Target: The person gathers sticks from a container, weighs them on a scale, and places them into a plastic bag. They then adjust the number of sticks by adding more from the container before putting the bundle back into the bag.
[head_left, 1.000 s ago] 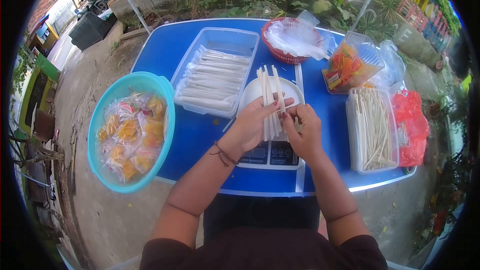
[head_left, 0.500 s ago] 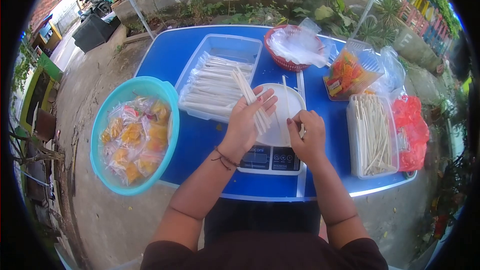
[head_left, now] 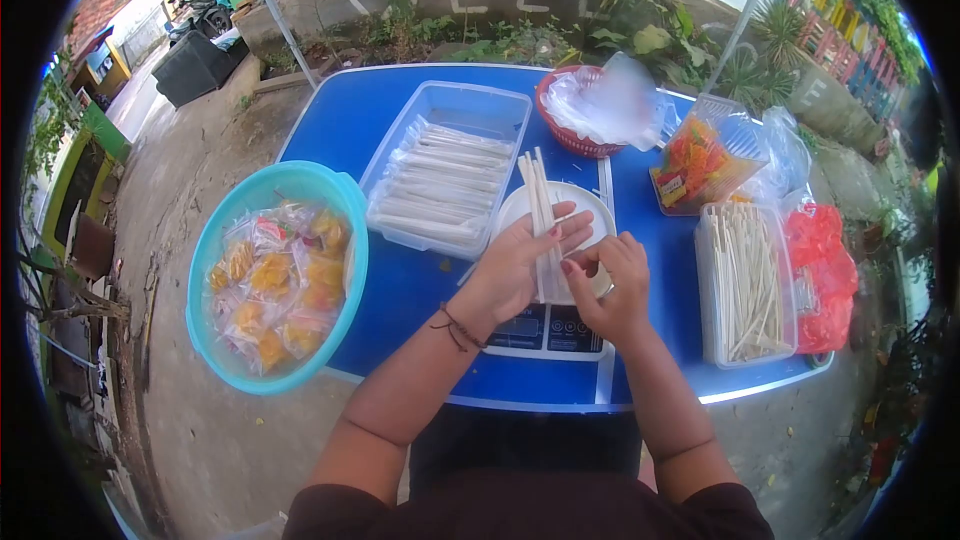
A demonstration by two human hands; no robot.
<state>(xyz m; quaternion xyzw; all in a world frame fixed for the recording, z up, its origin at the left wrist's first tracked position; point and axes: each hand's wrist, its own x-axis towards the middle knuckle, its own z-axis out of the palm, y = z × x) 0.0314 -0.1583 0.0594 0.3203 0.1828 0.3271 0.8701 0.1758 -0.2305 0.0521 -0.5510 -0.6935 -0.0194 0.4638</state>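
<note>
My left hand (head_left: pixel 520 265) is palm up, its thumb pressing a small bundle of long pale sticks (head_left: pixel 537 195) across the palm. The bundle stands nearly upright, and its lower part looks wrapped in clear film. Close to the bundle's lower end is my right hand (head_left: pixel 610 290), with thumb and forefinger pinched; what lies between them is too small to make out. Beneath both hands sits a white kitchen scale (head_left: pixel 520 348) with a round white plate (head_left: pixel 597 202), partly covered by the hands. A clear tub of loose pale sticks (head_left: pixel 745 280) stands to the right.
Left of the scale, a clear plastic box (head_left: pixel 450 100) holds several wrapped stick bundles. A turquoise basin (head_left: pixel 205 340) of bagged yellow snacks is at the left edge. Behind are a red basket (head_left: pixel 578 143) with plastic bags and an orange-filled container (head_left: pixel 695 165); a red bag (head_left: pixel 825 280) lies right.
The bundle in my left hand has turned from leaning left to nearly upright. My right hand has come closer to it, and the single stick it held no longer shows apart.
</note>
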